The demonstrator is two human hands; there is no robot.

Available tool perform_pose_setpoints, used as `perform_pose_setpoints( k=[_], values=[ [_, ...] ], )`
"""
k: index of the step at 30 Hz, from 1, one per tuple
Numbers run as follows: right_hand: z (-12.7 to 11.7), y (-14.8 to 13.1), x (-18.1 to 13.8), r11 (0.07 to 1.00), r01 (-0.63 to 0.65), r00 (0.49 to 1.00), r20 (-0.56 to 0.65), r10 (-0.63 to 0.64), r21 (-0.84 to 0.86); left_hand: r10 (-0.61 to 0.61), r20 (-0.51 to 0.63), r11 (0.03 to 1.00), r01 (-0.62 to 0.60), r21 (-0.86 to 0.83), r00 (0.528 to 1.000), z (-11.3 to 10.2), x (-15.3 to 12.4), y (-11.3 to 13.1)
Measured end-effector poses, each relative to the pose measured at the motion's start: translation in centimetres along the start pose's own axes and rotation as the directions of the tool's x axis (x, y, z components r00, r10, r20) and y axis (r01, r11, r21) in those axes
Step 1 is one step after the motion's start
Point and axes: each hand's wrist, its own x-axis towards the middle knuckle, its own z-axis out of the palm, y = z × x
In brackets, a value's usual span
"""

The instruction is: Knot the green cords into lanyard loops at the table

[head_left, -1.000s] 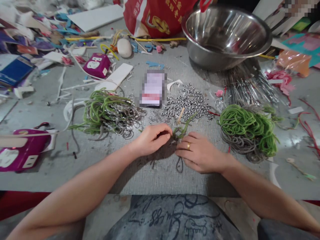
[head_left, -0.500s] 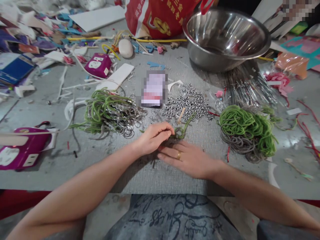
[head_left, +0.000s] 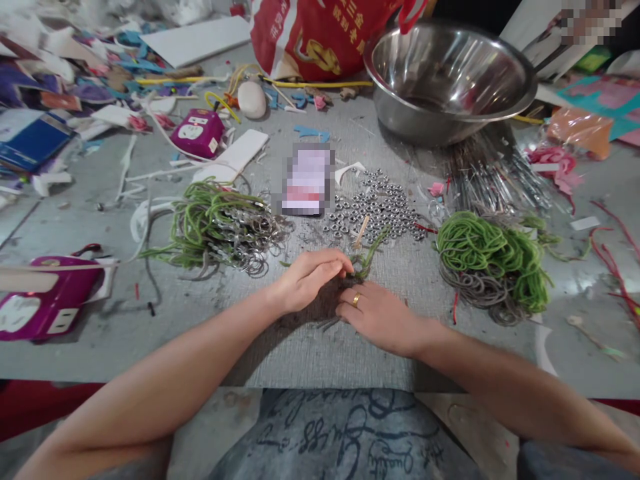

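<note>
My left hand (head_left: pixel 316 277) curls over the near middle of the table, its fingers closed round part of a green-and-grey cord (head_left: pixel 369 259). Facing it, my right hand (head_left: pixel 375 313), with a gold ring, is bent closed at the same cord's near side; its fingertips are partly hidden. The cord's green end sticks out beyond the fingers, and a grey bit shows below them. Just past the hands lies a spread of small silver metal rings (head_left: pixel 385 200). To the left is a bundle of green and grey cords with metal pieces (head_left: pixel 220 227); to the right, a coiled bundle of cords (head_left: pixel 493 260).
A phone (head_left: pixel 306 180) lies beyond the hands. At the back stand a steel basin (head_left: pixel 450 127) and a red bag (head_left: pixel 320 40). Thin metal strips (head_left: pixel 485 173) lie beneath the basin's right side. Purple power sockets (head_left: pixel 197 133) and scraps are on the left.
My right hand has drawn its stretched fingers in and turned, shifting slightly right. My left hand has moved a little to the right.
</note>
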Motion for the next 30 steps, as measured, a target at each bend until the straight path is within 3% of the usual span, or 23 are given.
perform_pose_setpoints(
  k=[3,6,8,10,16,24,27,30],
  values=[
    [-0.4,0.6,-0.1,0.927,-0.119,0.961,-0.193,0.197,0.356,0.061,-0.021,0.997,-0.06,0.045,0.998,0.1,0.2,0.0],
    [-1.0,1.4,-0.2,0.71,-0.224,0.82,-0.265,0.508,0.668,0.09,-0.077,0.988,-0.079,0.133,0.993,0.4,0.4,0.3],
    [-1.1,1.8,-0.3,0.608,-0.264,0.747,-0.24,0.62,0.749,0.101,-0.128,0.975,-0.073,0.211,0.987,0.9,0.4,0.5],
    [-1.0,2.0,-0.3,0.579,-0.278,0.718,-0.234,0.655,0.766,0.139,-0.182,0.957,-0.084,0.278,0.973,1.3,0.4,0.6],
    [-0.2,1.8,-0.2,0.675,-0.253,0.716,-0.336,0.612,0.693,0.252,-0.294,0.929,-0.146,0.341,0.922,2.3,0.0,0.5],
    [-0.5,2.0,-0.3,0.793,-0.239,0.74,-0.423,0.523,0.561,0.103,-0.33,0.986,-0.053,0.158,0.938,2.2,0.1,1.1],
    [-1.0,2.4,-0.6,0.847,-0.258,0.739,-0.471,0.483,0.465,-0.002,-0.214,1.0,0.007,0.022,0.977,1.9,0.3,1.3],
    [-1.3,2.7,-0.8,0.929,-0.194,0.811,-0.481,0.333,0.316,-0.136,-0.057,0.988,0.132,-0.076,0.989,1.9,0.4,1.5]
  ],
)
